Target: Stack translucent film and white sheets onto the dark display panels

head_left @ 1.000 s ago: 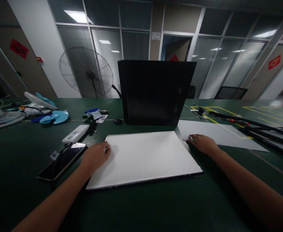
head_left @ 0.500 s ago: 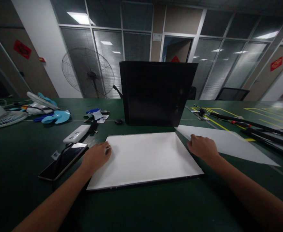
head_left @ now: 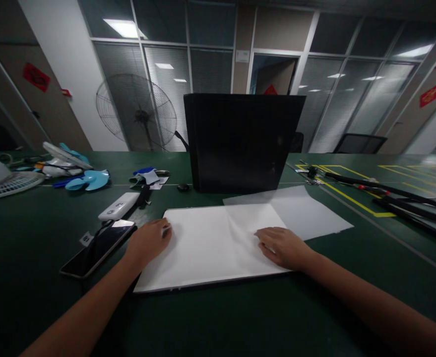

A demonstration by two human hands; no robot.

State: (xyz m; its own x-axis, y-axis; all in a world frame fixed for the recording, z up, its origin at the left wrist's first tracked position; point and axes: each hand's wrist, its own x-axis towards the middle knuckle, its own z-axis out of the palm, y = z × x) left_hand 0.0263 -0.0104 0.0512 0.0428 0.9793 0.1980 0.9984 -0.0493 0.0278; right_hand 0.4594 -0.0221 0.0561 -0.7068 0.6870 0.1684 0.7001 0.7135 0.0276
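A flat white panel [head_left: 199, 248] with a thin dark edge lies on the green table before me. My left hand [head_left: 151, 241] rests at its left edge, fingers curled; a small pale sliver shows between thumb and forefinger, too small to name. Over the panel's right part lies a thin white sheet [head_left: 307, 213], creased near the middle and reaching past the panel onto the table. My right hand [head_left: 282, 247] is closed on the near edge of this sheet, above the panel. The fingertips of that hand are partly hidden.
A black box-shaped object [head_left: 243, 144] stands just behind the panel. To the left lie a phone [head_left: 96, 250], a white power bank [head_left: 119, 206] and blue fan blades [head_left: 87, 180]. Black rods [head_left: 396, 191] lie at the right.
My right hand has moved left and toward me, drawing the white sheet from the table at right over the panel's right part. My left hand has stayed in place.
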